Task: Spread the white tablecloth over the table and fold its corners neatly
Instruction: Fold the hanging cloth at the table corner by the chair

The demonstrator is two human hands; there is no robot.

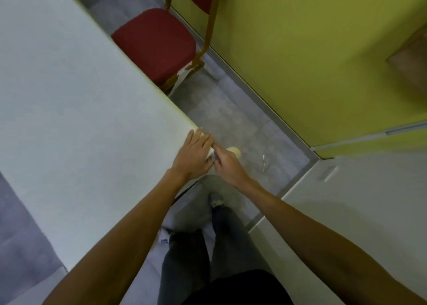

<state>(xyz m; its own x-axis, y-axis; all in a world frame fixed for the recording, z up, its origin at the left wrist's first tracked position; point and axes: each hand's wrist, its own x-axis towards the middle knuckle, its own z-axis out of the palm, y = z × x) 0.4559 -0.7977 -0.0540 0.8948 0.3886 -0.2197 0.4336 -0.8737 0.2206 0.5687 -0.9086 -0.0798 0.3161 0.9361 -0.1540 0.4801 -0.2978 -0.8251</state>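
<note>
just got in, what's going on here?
A person is working the near corner of the white tablecloth, which already lies spread flat. The left hand presses flat on that corner; the right hand, fingers curled, appears to pinch the cloth just off the edge. A red chair stands alongside.

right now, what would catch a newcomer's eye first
Both hands meet at one corner of the white tablecloth: the left hand lies flat on it, the right hand curled at the edge beside it. Farther off, a red chair stands by the yellow-green wall.
</note>
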